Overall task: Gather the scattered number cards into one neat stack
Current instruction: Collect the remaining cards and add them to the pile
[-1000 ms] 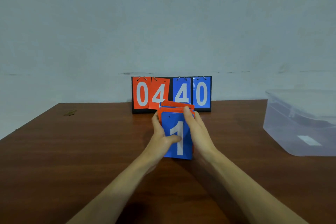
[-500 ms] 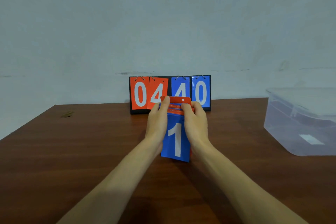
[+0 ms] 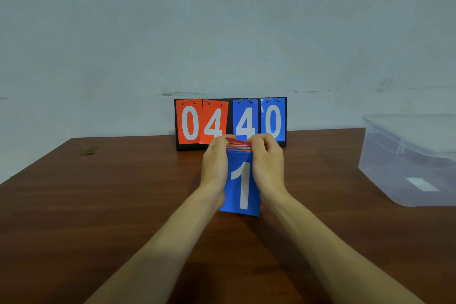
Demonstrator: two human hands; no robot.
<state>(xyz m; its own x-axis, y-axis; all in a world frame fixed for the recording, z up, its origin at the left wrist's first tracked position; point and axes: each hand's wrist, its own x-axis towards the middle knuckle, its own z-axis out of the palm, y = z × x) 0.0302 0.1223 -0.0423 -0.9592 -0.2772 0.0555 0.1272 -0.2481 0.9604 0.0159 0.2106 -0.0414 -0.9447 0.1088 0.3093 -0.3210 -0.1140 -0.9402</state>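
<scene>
Gripping the stack of number cards [image 3: 243, 148] from both sides, the left hand [image 3: 214, 165] and the right hand [image 3: 268, 165] each press a palm against a long edge and curl the fingers over the top edge. The stack stands on end near the middle of the worktop [image 3: 98, 205], leaning slightly towards the near side. Its lower edge appears to rest on the wood, though contact cannot be confirmed. A blue card [image 3: 243, 187] printed with a white 1 faces the viewer. Orange and blue edges show at the top, fairly level, with a sliver of orange protruding at the lower right corner. No loose cards are seen elsewhere on the worktop, so gathering is judged essentially complete and squaring-up is the step in hand. The cards look thin, glossy and light. They are judged stiff enough to stand when bunched but liable to slide over one another if pressure is released unevenly. Hold is best kept on the two long edges, with light tapping of the short edge on the wood to align them. A scoreboard [image 3: 190, 121] reading 0 4 4 0 stands just beyond the hands at the far edge. A plastic container [image 3: 409, 155] with its lid on sits well apart on the right.
</scene>
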